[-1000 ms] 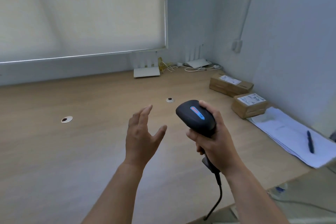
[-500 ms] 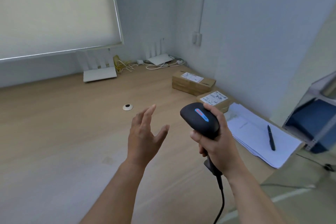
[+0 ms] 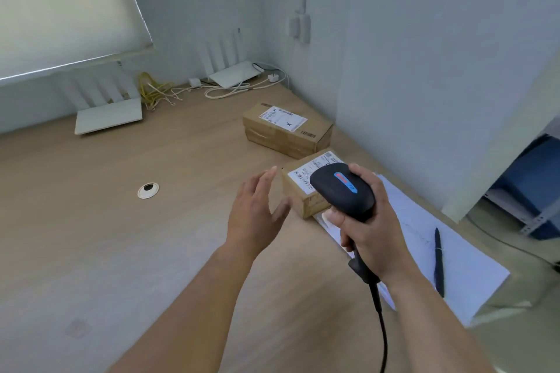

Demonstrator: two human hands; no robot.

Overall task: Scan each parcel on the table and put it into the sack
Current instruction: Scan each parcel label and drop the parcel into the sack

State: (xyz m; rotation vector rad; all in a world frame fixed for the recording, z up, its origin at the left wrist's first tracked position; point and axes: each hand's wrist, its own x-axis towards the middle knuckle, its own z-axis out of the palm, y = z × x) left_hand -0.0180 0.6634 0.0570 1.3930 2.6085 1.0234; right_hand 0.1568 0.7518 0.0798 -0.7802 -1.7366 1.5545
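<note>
Right of centre in the frame, the right hand (image 3: pixel 368 222) is wrapped round the grip of a black barcode scanner (image 3: pixel 342 191), thumb across the front and fingers curled behind; the scanner's head (with a blue and red label on top) covers part of the near parcel (image 3: pixel 303 188). Its black cable (image 3: pixel 382 324) hangs to the bottom edge. Just left of it, the left hand (image 3: pixel 254 216) hovers with fingers straight and loosely spread, holding nothing, thumb close to the near parcel's side; whether it touches cannot be told.

The near parcel is a small brown carton with a white label, resting on the wooden table (image 3: pixel 121 251) at centre right. Above it in the frame lies the far parcel (image 3: pixel 288 130), a longer labelled carton near the wall. Lower right, a stack of white paper (image 3: pixel 472 269) carries a dark pen (image 3: pixel 438 260). In the upper left sit a white router (image 3: pixel 109 118), yellow cables (image 3: pixel 153 94) and a second router (image 3: pixel 235 74). A round cable grommet (image 3: pixel 148 190) lies left of centre.
</note>
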